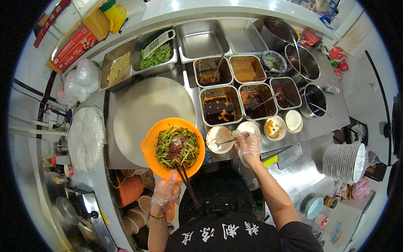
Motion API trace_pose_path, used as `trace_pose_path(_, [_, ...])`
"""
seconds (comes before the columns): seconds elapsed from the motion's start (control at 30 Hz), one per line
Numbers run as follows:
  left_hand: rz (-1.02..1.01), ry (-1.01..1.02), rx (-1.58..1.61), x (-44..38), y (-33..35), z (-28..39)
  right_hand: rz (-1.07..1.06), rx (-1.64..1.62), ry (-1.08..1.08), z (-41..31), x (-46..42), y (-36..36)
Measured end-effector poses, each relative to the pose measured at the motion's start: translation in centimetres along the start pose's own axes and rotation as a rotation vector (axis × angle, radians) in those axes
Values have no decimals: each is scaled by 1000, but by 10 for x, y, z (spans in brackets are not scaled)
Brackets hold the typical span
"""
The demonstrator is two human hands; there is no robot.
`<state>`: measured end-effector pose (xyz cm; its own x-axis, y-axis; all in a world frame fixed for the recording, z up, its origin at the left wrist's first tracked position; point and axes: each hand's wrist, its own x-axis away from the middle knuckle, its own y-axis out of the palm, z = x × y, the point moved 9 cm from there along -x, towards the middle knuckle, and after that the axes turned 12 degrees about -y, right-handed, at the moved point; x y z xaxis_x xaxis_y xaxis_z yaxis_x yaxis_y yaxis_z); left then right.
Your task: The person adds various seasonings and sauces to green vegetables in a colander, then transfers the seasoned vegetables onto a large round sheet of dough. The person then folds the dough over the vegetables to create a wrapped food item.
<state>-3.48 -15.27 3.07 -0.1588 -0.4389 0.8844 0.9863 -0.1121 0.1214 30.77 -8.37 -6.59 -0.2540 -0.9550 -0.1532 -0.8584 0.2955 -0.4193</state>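
Note:
In a clear plastic glove, my left hand (166, 190) grips the handle of an orange plastic bowl (147, 147). Shredded cucumber (162, 138) fills that bowl, topped with dark red chili sauce (175, 150) and a little white powder. A pair of dark chopsticks (188, 186) leans out over the near rim. My right hand (248, 144), also gloved, holds a small metal spoon (227, 141), its tip over a white bowl (214, 134) with residue inside. Partly behind that hand stands another white bowl (250, 126) with pale contents.
A round pale board (135, 123) lies left of several steel sauce pans (220, 102). Behind are a pan of cucumber shreds with a grater (159, 42) and steel pots (302, 63). A cleaver (289, 156) lies right of my forearm, near stacked plates (341, 162).

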Motion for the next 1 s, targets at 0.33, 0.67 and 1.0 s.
trace_pose_path(0.33, [2,22,23,-4,-3,-3,-95,81,-33,-45,1,-17])
trace_pose_path(0.67, [35,43,-32,3,1,4,-1,67,-33,-4,8,-1])
trace_pose_path(1.0, [55,112,-111,2,-1,8,-2,-132,126,-7,6,0])
